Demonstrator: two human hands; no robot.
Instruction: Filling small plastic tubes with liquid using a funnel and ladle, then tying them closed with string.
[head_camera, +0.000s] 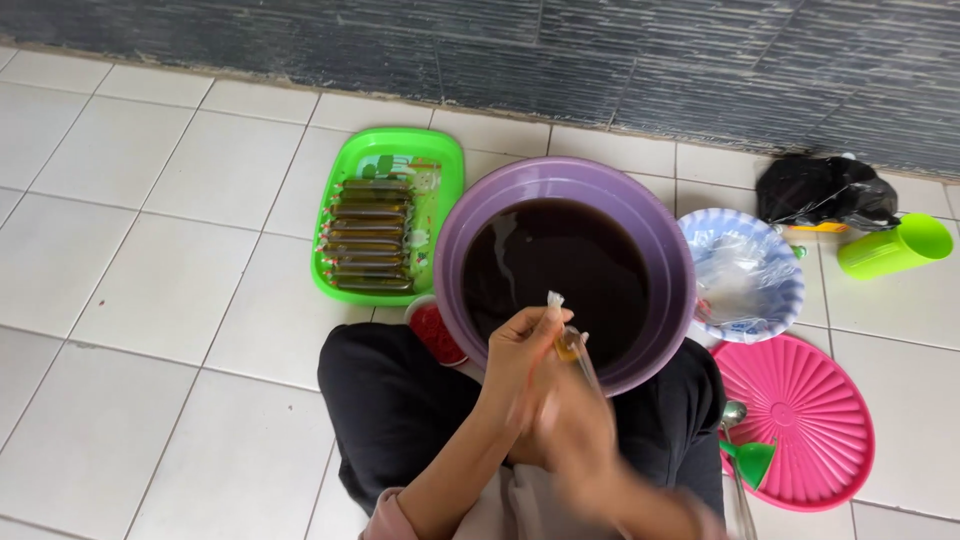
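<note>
- Head view: a thin clear plastic tube (566, 335) is pinched in the left hand (520, 355) over the purple basin (450, 235) of dark liquid (555, 265).
- Right hand (575, 425) is blurred; its grip cannot be told.

Basin (470, 225) of liquid centre, just beyond the person's knees. Tray (440, 150) to its left, filled tubes (366, 235) stacked in a row on it. Small container (432, 328) tucked at basin's near-left edge. Right: bowl (790, 270) (plastic wrappers inside), round lid (810, 420) nearer with funnel (752, 460) and spoon (733, 415) on it. Far right: bag (825, 190), cup (895, 246) lying on its side.
</note>
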